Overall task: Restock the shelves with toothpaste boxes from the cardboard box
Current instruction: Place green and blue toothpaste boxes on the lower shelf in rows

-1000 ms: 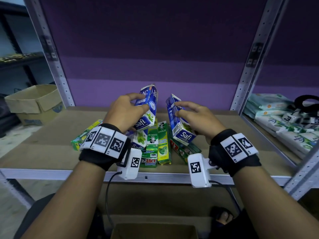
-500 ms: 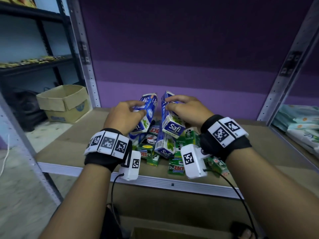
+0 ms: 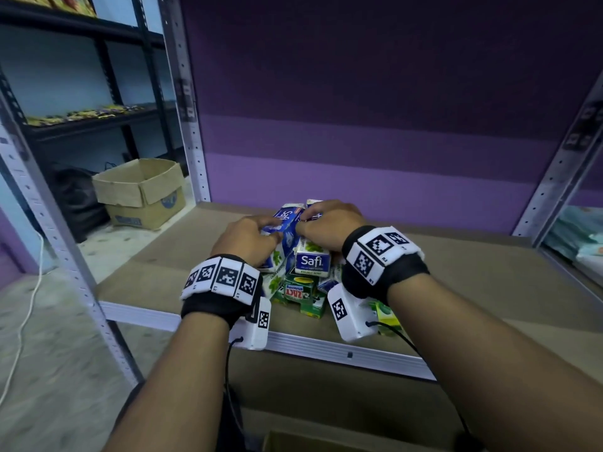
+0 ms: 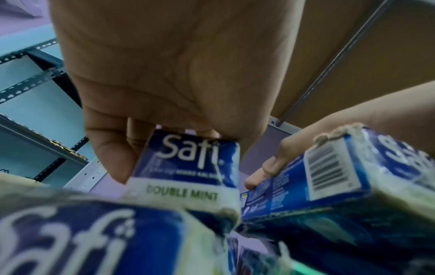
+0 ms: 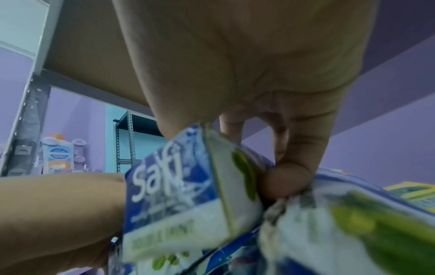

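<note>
On the wooden shelf (image 3: 456, 275) lies a pile of toothpaste boxes, blue-white Safi ones on top of green Zact ones (image 3: 300, 292). My left hand (image 3: 269, 230) grips one blue Safi box (image 3: 287, 220), whose end face reads "double mint" in the left wrist view (image 4: 186, 163). My right hand (image 3: 308, 220) grips a second Safi box (image 3: 311, 263), seen close in the right wrist view (image 5: 183, 195). The two held boxes are pressed side by side just above the pile. My fingertips are partly hidden behind the boxes.
An open cardboard box (image 3: 140, 194) stands on the floor left of the shelf upright (image 3: 192, 132). The rim of another cardboard box (image 3: 326, 442) shows at the bottom edge. White packs (image 3: 584, 243) fill the bay to the right. Bare shelf board lies on both sides of the pile.
Both hands have drawn their Safi boxes together until they touch, and lowered them toward the pile. The head view has swung left.
</note>
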Motion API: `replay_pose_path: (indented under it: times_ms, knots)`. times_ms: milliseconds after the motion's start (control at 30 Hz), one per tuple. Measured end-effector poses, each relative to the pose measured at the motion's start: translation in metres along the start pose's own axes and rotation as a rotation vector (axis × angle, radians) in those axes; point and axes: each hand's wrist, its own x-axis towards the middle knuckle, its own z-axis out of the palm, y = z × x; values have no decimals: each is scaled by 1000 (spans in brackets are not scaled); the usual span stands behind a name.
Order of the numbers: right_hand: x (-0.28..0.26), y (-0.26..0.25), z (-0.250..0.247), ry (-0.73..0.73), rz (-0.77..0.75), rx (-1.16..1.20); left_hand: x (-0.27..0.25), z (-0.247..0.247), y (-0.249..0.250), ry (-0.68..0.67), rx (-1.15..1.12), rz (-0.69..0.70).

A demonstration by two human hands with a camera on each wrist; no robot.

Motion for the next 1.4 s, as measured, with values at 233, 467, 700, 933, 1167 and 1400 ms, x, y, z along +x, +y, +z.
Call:
replay_pose_path:
  times_ms: [233,467,700,933,1167,1400]
  knots:
    - [-6,7,-15,-56,18,74,0,4,0,14,-1,-5]
    - [-19,39,-47,22,75,185,-11,6,26,129,138,96]
    - [-34,91,-66,10,196,158,-32,26,60,98,113,296]
    - [-50,122,-67,-155,306,173,-48,50,83,33,192,418]
    - [-62,129,-55,-184,297,241,-52,60,82,-21,252,431]
    - [-68,141,-44,-29,243,378,-53,61,80,-28,329,429]
